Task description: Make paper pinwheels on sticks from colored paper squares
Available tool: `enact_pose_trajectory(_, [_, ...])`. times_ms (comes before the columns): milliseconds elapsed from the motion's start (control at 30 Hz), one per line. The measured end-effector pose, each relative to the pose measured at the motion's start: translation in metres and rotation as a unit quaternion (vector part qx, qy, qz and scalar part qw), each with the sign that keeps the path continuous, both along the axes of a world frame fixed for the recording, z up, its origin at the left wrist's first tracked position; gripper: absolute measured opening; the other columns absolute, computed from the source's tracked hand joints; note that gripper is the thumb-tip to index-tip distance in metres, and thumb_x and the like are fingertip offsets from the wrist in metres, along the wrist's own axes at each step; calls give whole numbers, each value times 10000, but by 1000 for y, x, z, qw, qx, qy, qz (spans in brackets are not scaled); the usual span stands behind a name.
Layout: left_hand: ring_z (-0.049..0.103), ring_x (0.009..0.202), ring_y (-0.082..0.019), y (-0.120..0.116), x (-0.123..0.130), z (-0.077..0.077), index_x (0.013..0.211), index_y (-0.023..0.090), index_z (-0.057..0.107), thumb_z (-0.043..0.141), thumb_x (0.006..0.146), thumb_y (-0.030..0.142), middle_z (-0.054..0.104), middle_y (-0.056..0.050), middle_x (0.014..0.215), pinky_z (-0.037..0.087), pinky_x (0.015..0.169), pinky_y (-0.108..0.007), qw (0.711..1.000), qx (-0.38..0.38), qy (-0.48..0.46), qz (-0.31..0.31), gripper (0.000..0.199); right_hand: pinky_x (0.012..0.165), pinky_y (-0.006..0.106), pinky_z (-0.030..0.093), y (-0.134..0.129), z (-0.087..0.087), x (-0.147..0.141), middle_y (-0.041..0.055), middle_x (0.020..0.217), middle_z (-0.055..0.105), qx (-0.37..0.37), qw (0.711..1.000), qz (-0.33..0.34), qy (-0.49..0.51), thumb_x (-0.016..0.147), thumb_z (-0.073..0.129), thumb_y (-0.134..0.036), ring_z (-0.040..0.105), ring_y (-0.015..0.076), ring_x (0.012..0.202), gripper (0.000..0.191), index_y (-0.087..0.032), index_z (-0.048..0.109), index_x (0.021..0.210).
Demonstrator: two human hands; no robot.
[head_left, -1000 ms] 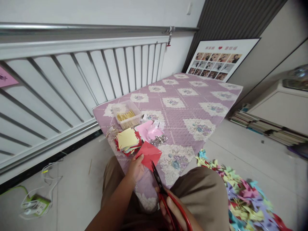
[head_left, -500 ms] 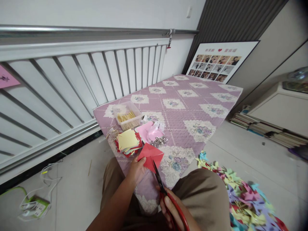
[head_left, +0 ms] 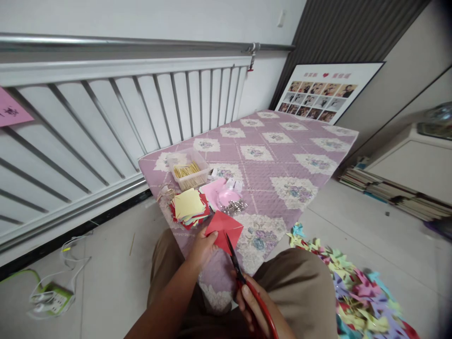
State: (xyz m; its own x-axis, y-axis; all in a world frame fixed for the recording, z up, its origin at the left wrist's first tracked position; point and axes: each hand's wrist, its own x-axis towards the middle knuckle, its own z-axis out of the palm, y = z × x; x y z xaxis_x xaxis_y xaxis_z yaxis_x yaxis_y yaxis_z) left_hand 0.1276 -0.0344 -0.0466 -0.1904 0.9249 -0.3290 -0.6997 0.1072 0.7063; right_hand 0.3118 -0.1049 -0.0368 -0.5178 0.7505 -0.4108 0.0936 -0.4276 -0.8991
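Between the thumb and fingers of my left hand (head_left: 204,248) is a square of red paper (head_left: 226,226), with cut lines running in from its edges. My right hand (head_left: 252,301) grips the red handles of a pair of scissors (head_left: 236,261). The dark blades lie at the paper's near edge, their tips pointing toward its middle and looking nearly closed. Just beyond my left hand sits a stack of yellow and red paper squares (head_left: 189,205). Small silvery pins or beads (head_left: 234,207) lie beside a pink round lid or dish (head_left: 229,197).
A clear plastic box of thin wooden sticks (head_left: 190,170) stands on the purple floral tablecloth (head_left: 254,176). Colourful paper pinwheels (head_left: 363,287) are heaped on the floor at right. A power strip (head_left: 58,299) with cables lies at left. A white radiator (head_left: 141,103) runs along the wall.
The view has shifted slightly. The scissor blades look closer together at the red paper, while both hands keep their hold.
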Motion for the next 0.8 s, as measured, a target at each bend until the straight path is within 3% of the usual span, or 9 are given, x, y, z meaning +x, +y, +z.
enact_pose_trajectory(133, [639, 614, -167, 1, 0, -1, 894, 227, 672, 784, 616, 305, 709, 5, 743, 514, 646, -300, 1000, -14, 12, 3, 310, 399, 181, 329, 1, -3, 1, -44, 678, 479, -1, 1000, 12, -5, 845, 469, -689, 382, 68, 465, 546, -204, 529, 1091])
enact_pose_trajectory(333, [616, 574, -167, 2, 0, -6, 899, 249, 673, 772, 619, 307, 692, 22, 684, 475, 577, -281, 999, -31, 26, 13, 302, 405, 177, 313, 1, -6, 3, -46, 684, 493, -27, 1000, 3, 0, 820, 528, -681, 382, 62, 470, 577, -205, 499, 1145])
enact_pose_trajectory(600, [623, 601, -169, 2, 1, -2, 907, 229, 672, 792, 589, 310, 704, 11, 723, 501, 618, -302, 999, -33, 14, 32, 349, 410, 184, 277, -2, -14, 6, -50, 657, 483, -49, 998, -30, -5, 757, 588, -708, 395, 67, 474, 659, -219, 510, 1191])
enact_pose_trajectory(800, [624, 589, -167, 3, 1, -3, 885, 226, 673, 803, 572, 320, 694, 18, 685, 513, 630, -307, 999, -25, 1, 37, 352, 385, 175, 262, 0, -13, 5, -64, 623, 454, -47, 999, -5, -23, 787, 558, -700, 353, 50, 430, 694, -180, 490, 1241])
